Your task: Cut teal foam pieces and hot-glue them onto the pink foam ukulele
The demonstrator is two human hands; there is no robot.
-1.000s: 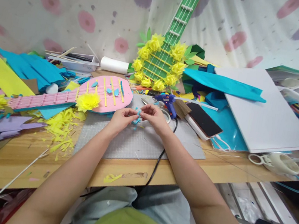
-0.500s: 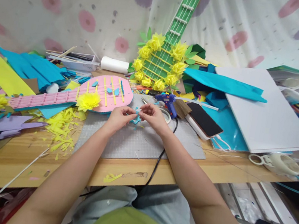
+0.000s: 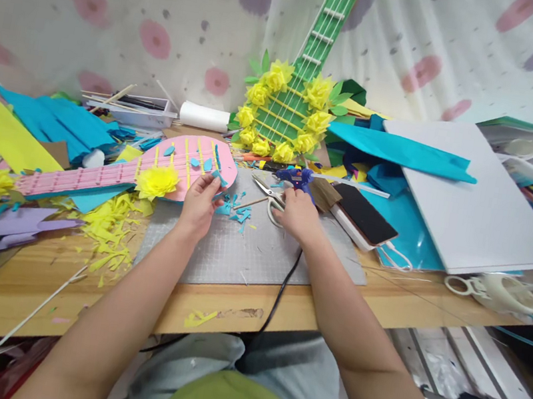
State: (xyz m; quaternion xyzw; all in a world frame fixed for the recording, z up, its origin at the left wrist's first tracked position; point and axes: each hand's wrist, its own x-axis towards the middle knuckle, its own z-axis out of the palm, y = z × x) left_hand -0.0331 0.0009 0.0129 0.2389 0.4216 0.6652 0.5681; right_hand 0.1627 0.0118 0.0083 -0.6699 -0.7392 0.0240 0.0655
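Observation:
A small blue paper piece (image 3: 220, 179) is pinched in the fingertips of my left hand (image 3: 201, 201), in front of the round end of a pink paper guitar (image 3: 184, 159). My right hand (image 3: 298, 214) is closed over the cream handles of the scissors (image 3: 265, 188), which lie on the grey cutting mat (image 3: 237, 259) with blades slightly apart. My palm hides part of the handles. Just behind my right fingers lies a blue glue gun (image 3: 295, 176). Blue paper scraps (image 3: 243, 212) and a thin stick (image 3: 250, 203) lie between my hands.
A green guitar (image 3: 282, 114) with yellow paper flowers stands at the back. Right of the glue gun lie a black-topped phone (image 3: 365, 213) and a white board (image 3: 468, 204). Yellow shreds (image 3: 110, 225) cover the table's left side. A black cable (image 3: 285, 290) crosses the front edge.
My hands have parted. The left moved slightly left with a blue paper piece, while the right moved right onto the scissors' handles. Scraps on the mat are now uncovered.

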